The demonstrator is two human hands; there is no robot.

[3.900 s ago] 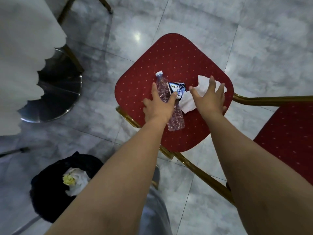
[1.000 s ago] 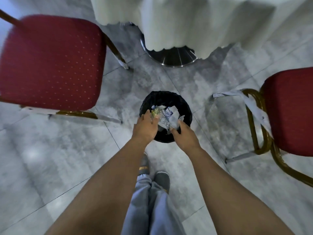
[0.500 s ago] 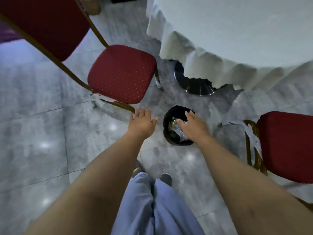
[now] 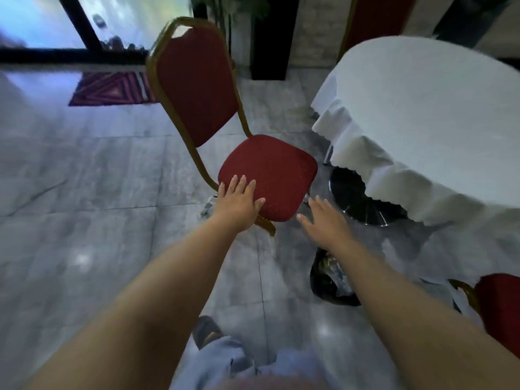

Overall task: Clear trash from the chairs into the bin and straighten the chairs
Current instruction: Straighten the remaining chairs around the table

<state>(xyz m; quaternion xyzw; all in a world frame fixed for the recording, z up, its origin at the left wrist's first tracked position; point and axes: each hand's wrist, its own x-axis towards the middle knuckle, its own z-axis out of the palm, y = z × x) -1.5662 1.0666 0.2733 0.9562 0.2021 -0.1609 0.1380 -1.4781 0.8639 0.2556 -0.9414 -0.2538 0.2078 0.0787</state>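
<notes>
A red padded chair (image 4: 270, 167) with a gold frame stands ahead of me, its seat bare and turned at an angle to the table. My left hand (image 4: 239, 204) is spread flat, fingers over the seat's near corner, holding nothing. Empty and with fingers apart, my right hand (image 4: 323, 220) hovers just right of the seat's front edge. The black bin (image 4: 326, 280) with a crushed bottle and wrappers inside sits on the floor below my right forearm, partly hidden by it. A second red chair (image 4: 498, 308) shows at the lower right edge.
A round table with a white cloth (image 4: 427, 119) and a chrome base (image 4: 357, 201) stands right of the chair. A striped mat (image 4: 112, 88) lies by the glass door at the back left. Open grey tile floor spreads to the left.
The bottle, packet and tissue went from the chair seat into the bin. Both hands have left the bin and moved up toward the empty chair; my view has lifted.
</notes>
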